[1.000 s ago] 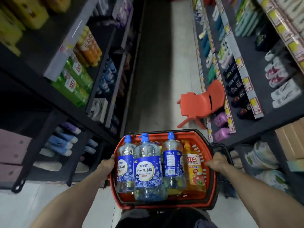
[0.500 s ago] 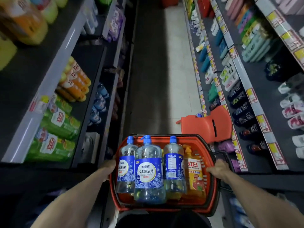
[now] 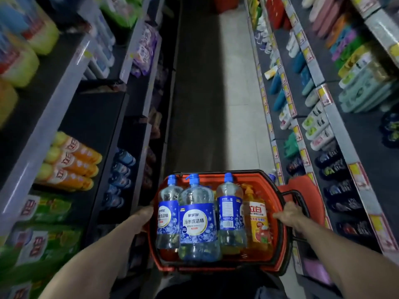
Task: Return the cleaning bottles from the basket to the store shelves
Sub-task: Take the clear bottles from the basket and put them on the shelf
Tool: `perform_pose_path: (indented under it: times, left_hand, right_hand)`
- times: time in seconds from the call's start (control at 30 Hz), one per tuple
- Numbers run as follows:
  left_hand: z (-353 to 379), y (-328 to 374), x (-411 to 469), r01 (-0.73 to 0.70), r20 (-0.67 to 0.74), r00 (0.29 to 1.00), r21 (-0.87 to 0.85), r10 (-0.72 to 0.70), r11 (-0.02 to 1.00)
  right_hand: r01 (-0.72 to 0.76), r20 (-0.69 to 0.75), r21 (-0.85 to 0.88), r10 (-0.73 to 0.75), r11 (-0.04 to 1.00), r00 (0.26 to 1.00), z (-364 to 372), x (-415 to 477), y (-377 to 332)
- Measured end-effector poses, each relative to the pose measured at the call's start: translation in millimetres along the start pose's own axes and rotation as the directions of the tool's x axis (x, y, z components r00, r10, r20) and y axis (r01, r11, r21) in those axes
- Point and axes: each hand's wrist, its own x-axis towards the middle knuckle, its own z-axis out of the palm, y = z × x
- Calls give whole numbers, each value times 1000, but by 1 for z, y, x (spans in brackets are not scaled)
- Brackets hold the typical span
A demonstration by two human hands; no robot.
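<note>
I carry a red shopping basket (image 3: 280,240) in front of me, low in the head view. My left hand (image 3: 143,216) grips its left rim and my right hand (image 3: 289,214) grips its right rim by the black handle. Upright inside stand three clear bottles with blue caps and blue labels: a left one (image 3: 167,214), a large middle one (image 3: 197,223) and a right one (image 3: 230,214). Beside them at the right is an orange pump bottle (image 3: 258,223).
Dark store shelves (image 3: 138,117) line the aisle on both sides. On the left lie orange bottles (image 3: 71,162), green bottles (image 3: 41,212) and blue bottles (image 3: 119,175). The right shelves hold many packs and bottles. A red plastic chair (image 3: 306,190) stands just past the basket.
The view has tilted up and moved forward along the aisle; the red chair now sits partly behind the basket. Both hands keep the same hold on the basket.
</note>
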Motion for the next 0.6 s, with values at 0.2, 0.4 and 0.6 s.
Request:
perform_pose_path:
  times: [0.2,0.4,0.6]
  left_hand:
    - [-1,100,24,30,-37,999,1,-30,1000]
    - [-16,197,65,37,19,999,-32,-37,999]
    - [-46,287,130,15,-12,1000,48,-15,999]
  right_hand:
    - [-33,7,-26,33,999,999,-67,69,-74]
    - [-27,12,-55,28,998,1000,-120,126,-142]
    - [-14,-12,-42,14,999,1000,-167,174,-222]
